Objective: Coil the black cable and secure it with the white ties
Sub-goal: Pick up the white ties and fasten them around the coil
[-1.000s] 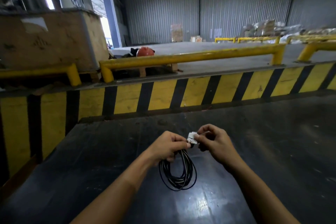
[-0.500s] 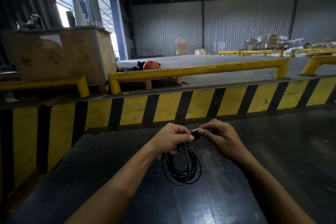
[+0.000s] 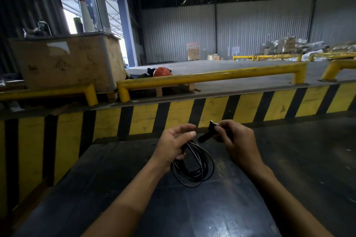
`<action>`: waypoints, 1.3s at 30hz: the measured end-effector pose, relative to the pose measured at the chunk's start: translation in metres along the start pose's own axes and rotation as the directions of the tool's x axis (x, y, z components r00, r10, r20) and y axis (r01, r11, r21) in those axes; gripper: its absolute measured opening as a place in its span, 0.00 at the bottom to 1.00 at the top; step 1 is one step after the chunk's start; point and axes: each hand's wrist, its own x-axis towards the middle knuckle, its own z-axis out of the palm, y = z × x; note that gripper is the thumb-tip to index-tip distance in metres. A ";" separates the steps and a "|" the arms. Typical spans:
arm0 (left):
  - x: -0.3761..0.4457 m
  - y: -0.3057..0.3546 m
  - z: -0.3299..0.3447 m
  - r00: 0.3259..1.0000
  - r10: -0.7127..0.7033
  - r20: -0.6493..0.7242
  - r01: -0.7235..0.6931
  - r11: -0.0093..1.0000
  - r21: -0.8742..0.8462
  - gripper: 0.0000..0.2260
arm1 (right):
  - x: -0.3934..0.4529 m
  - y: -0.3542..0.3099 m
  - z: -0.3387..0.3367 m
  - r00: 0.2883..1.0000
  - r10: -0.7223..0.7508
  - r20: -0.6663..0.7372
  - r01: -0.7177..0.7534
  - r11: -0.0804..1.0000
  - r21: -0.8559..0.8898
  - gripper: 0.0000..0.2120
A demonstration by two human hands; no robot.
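Observation:
The black cable (image 3: 194,171) hangs in a loose coil of several loops above the dark metal surface (image 3: 289,169). My left hand (image 3: 175,143) grips the top of the coil with its lower fingers; thumb and forefinger are spread apart. My right hand (image 3: 236,140) pinches a black plug end of the cable (image 3: 207,132), tilted up, with a small pale piece at its tip that may be a white tie. A small gap separates the two hands.
A yellow-and-black striped barrier (image 3: 173,115) runs across just beyond my hands. Behind it are yellow pipe rails (image 3: 212,77), a large wooden crate (image 3: 71,61) at the left and an orange helmet (image 3: 161,71). Stacked goods (image 3: 287,44) stand far off.
My hands have come apart: the right one has drawn the plug end up and to the right, and the left thumb and forefinger have opened. The view has tilted upward.

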 end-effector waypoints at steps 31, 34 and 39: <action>0.000 0.004 0.021 0.987 -0.066 -0.148 0.077 0.995 0.070 0.13 | -0.021 -0.040 -0.003 0.924 -0.131 0.358 0.240 0.930 -0.278 0.15; 0.000 0.004 0.024 0.984 -0.071 -0.160 0.089 0.991 0.104 0.12 | -0.022 -0.039 0.003 0.943 -0.165 0.289 0.251 0.923 -0.291 0.12; -0.002 0.000 0.024 0.985 0.041 -0.165 -0.019 0.992 0.128 0.12 | -0.021 -0.029 0.008 0.997 -0.014 0.082 0.012 1.000 0.016 0.04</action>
